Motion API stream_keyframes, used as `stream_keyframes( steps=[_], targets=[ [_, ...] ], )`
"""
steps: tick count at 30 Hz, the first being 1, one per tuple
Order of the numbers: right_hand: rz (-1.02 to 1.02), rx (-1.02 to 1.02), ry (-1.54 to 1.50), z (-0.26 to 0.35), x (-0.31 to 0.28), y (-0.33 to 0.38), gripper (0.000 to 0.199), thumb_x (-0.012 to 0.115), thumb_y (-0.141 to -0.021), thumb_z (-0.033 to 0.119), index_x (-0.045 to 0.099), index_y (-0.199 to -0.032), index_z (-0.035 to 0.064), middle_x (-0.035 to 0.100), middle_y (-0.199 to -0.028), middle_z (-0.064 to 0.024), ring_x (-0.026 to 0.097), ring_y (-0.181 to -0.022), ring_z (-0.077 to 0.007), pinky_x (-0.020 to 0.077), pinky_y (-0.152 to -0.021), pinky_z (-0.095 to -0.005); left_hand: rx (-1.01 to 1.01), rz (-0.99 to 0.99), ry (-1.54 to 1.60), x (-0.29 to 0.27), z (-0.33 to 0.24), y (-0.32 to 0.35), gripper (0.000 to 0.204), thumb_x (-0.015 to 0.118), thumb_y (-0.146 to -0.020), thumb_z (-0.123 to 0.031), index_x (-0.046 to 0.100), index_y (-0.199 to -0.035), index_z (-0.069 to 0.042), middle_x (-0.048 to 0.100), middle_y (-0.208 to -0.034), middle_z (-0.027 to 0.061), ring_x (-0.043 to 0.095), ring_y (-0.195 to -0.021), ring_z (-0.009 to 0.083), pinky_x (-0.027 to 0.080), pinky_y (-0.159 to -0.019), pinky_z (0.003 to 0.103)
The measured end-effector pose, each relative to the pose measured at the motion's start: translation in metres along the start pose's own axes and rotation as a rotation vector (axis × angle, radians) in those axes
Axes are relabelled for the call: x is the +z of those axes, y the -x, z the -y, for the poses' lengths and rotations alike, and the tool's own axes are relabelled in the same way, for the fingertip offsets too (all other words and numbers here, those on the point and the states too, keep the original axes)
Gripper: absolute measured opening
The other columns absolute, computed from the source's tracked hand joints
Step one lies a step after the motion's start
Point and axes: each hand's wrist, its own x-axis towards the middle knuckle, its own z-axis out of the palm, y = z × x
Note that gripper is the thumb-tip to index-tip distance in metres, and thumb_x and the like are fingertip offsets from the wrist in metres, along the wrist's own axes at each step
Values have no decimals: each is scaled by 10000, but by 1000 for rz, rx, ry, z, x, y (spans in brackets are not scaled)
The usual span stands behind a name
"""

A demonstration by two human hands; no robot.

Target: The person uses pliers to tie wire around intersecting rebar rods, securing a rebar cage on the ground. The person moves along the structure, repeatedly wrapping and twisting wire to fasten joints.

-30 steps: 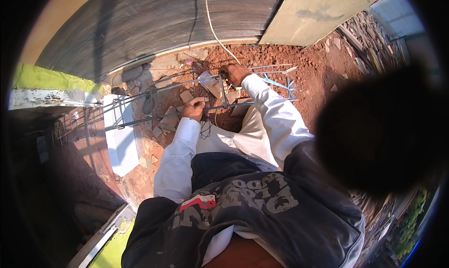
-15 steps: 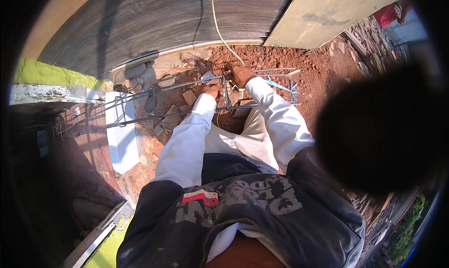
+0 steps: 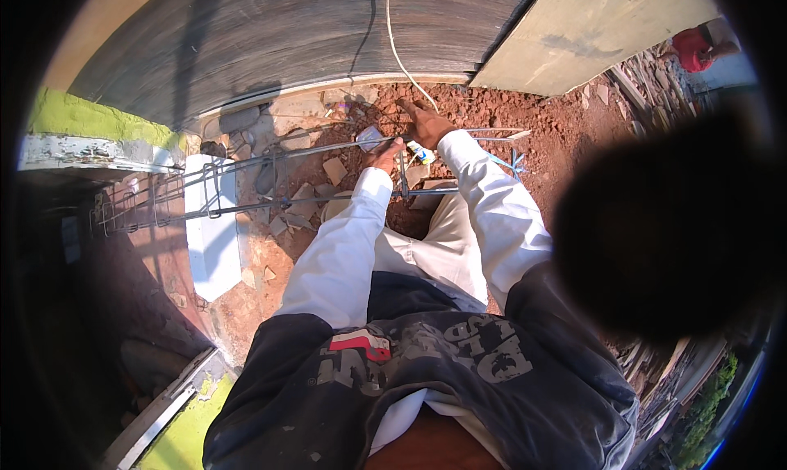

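Observation:
A long cage of steel reinforcing bars with square stirrups runs from the dark opening at left to just in front of me. My left hand is closed round its far upper bar, beside the stirrup near the right end. Just beyond that bar, my right hand reaches across with its index finger stretched out and the thumb apart. I see nothing in it, though its lower fingers are partly hidden. A small white, blue and yellow packet lies below it, and a clear plastic piece beside my left hand.
A white board lies under the cage at left. Broken tiles and red soil surround it. A pale cable hangs over the wood-grained panel. Blue strips lie by the bar ends. A person in red is far right.
My right hand has opened from a closed grip by the stirrup, its finger now stretched out. My left hand has shifted slightly right along the bar, close to the stirrup.

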Motion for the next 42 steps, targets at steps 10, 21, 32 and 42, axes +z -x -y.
stream_keyframes(
  steps=[10,21,32,42],
  targets=[
    [443,-2,173,54,5,-66,344,499,-909,264,629,-1181,98,566,-1274,-172,531,-1179,-349,425,-1024,-416,360,119,494,-48,78,-43,237,749,-834,-149,712,-1015,1,710,-946,42,627,-837,138,489,-762,297],
    [266,-354,541,-24,7,-62,246,573,-815,213,723,-998,146,696,-1001,-111,642,-1006,-311,520,-872,-387,133,-34,-188,5,-12,8,214,685,-882,-187,715,-1001,-12,700,-891,52,616,-831,125,487,-758,264],
    [84,-188,453,-15,-7,-41,228,603,-868,248,729,-999,110,691,-1043,-149,644,-967,-343,514,-879,-390,66,5,-232,2,-25,11,278,678,-875,-251,712,-976,6,702,-799,61,615,-632,135,498,-576,304],
    [-74,225,-183,-15,-3,-19,290,600,-840,309,708,-1028,115,682,-1018,-178,649,-939,-357,504,-862,-407,22,43,-397,7,-39,17,326,665,-869,-331,731,-930,-18,729,-818,104,662,-725,185,510,-726,342]
  ],
)
